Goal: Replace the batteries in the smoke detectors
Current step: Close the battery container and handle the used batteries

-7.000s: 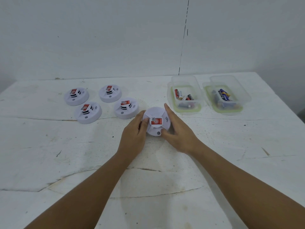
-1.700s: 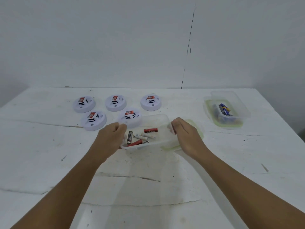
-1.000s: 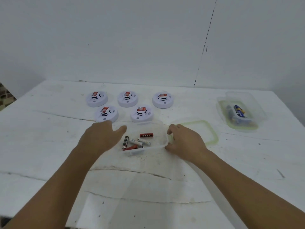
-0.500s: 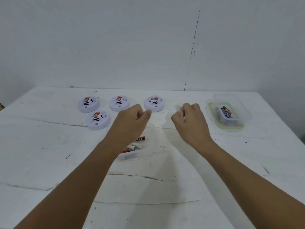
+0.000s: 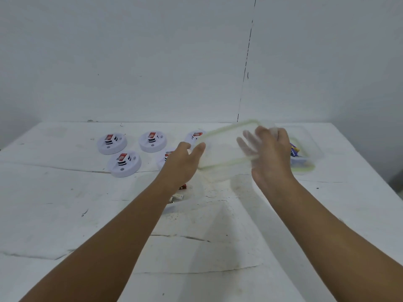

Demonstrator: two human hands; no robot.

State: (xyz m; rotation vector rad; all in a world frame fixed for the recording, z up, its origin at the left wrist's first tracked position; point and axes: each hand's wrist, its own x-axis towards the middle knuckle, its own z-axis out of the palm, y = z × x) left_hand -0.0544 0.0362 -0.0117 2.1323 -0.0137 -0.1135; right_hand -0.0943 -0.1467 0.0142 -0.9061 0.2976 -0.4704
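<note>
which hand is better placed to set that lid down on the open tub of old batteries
Right, probably. The right hand grips the green-rimmed lid along its right end, fingers showing through the plastic, while the left hand only touches its left edge. The open tub sits below, partly behind the left forearm.

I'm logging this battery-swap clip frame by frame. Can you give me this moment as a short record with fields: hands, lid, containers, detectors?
left hand: touches the left end of the lid, fingers fairly straight
right hand: grips the lid's right end, fingers seen through the plastic
lid: clear with green rim, lifted above the table, tilted, blurred
open container: below the left forearm, loose batteries partly visible
second container: far right, mostly behind the right hand
smoke detectors: five, back left, two partly hidden
</note>
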